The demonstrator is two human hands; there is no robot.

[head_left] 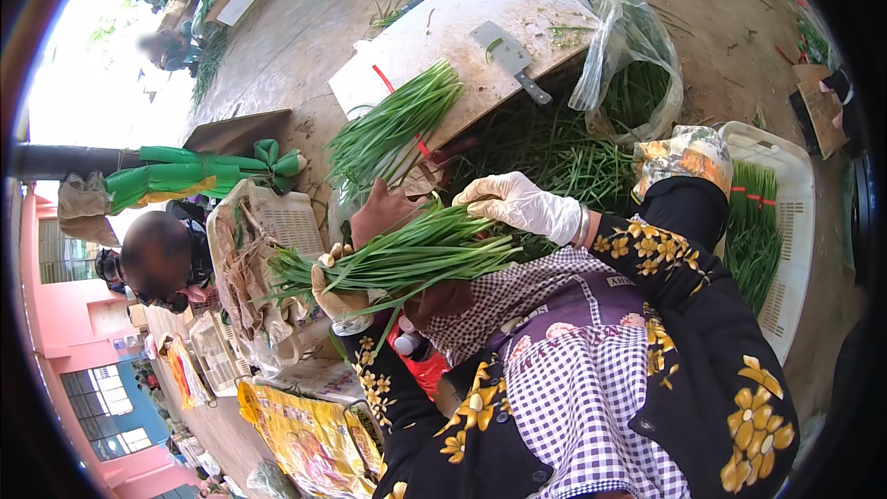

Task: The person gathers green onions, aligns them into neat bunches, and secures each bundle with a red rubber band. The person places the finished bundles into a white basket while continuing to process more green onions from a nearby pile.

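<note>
My left hand, in a stained thin glove, holds a loose bunch of green garlic chives from below and the side, fingers curled round its leafy part. My right hand, in a whitish glove, has its fingertips pinched at the upper edge of the same bunch, near the stalk ends. Beyond my hands another bunch of chives lies on the corner of a white board, with a red strip by it. A cleaver rests flat on the board, its dark handle over the edge.
Loose chives are heaped beneath the board, beside a clear plastic bag of greens. At right, a white crate holds chives with red bands. Another crate, a yellow sack and a person are at left.
</note>
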